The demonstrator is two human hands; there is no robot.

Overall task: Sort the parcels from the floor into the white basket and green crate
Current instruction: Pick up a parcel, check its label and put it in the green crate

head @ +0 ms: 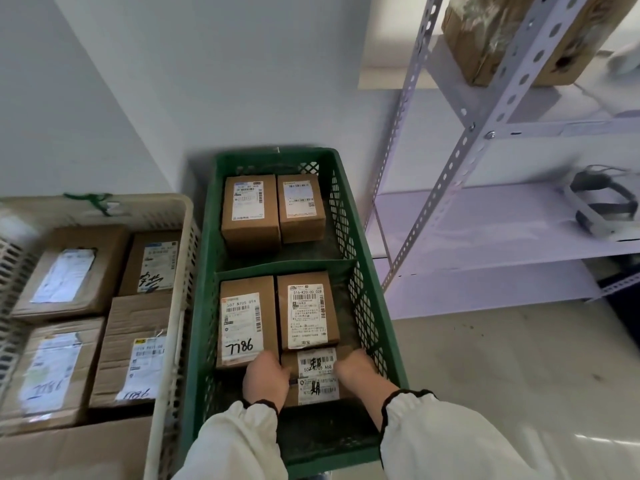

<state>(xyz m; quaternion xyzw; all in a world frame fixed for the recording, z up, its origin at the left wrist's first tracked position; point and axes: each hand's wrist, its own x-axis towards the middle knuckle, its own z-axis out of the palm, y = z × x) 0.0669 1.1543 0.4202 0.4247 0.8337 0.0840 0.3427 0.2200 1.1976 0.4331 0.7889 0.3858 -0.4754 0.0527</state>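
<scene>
A small brown parcel (317,374) with a white label lies in the near compartment of the green crate (377,317). My left hand (265,377) grips its left side and my right hand (358,372) grips its right side. Behind it in the same compartment lie two parcels, one marked 7786 (246,320) and one beside it (307,310). The far compartment holds two more parcels (250,211). The white basket (180,271) stands to the left with several larger parcels (69,271) inside.
A grey metal shelf rack (485,133) stands to the right of the crate, with a cardboard box (512,36) on an upper shelf and a headset (602,202) on a lower one. A flat cardboard piece (69,452) lies at the bottom left. Bare floor (502,368) spreads right.
</scene>
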